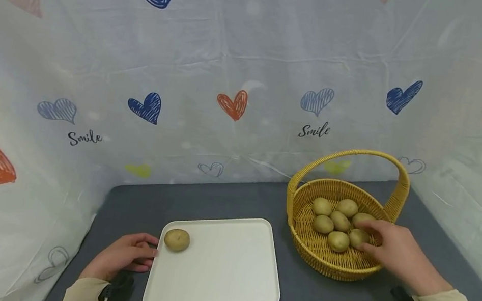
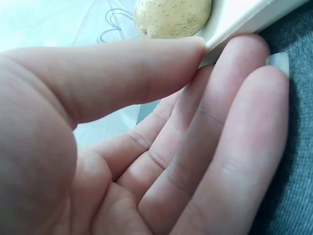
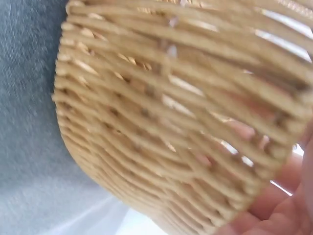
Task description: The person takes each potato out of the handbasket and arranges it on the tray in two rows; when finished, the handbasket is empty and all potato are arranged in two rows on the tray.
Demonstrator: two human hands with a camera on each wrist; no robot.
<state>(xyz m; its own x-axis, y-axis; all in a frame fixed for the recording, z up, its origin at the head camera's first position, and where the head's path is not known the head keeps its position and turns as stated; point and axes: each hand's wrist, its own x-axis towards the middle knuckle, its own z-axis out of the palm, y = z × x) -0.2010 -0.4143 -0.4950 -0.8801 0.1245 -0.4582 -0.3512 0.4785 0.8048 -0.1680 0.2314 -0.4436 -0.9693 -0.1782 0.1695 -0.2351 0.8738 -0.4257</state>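
Observation:
My left hand [image 1: 126, 256] pinches the left rim of a white rectangular tray [image 1: 224, 271]; in the left wrist view its thumb lies on the edge with fingers beneath. A single potato [image 1: 177, 240] lies in the tray's far left corner. At the right, my right hand [image 1: 398, 250] reaches over the rim of a yellow woven basket [image 1: 314, 256]. Its thumb and fingers are spread around a potato [image 1: 358, 237] at the right of the pile. Several more potatoes [image 1: 340, 221] sit in the basket. The basket's wall hides much of this hand in the right wrist view.
A tall arched handle [image 1: 356, 154] spans the basket. Tray and basket stand side by side on a dark grey table [image 1: 234, 196], with a strip of cloth between them. A white curtain [image 1: 267, 31] printed with hearts surrounds the table's back and sides.

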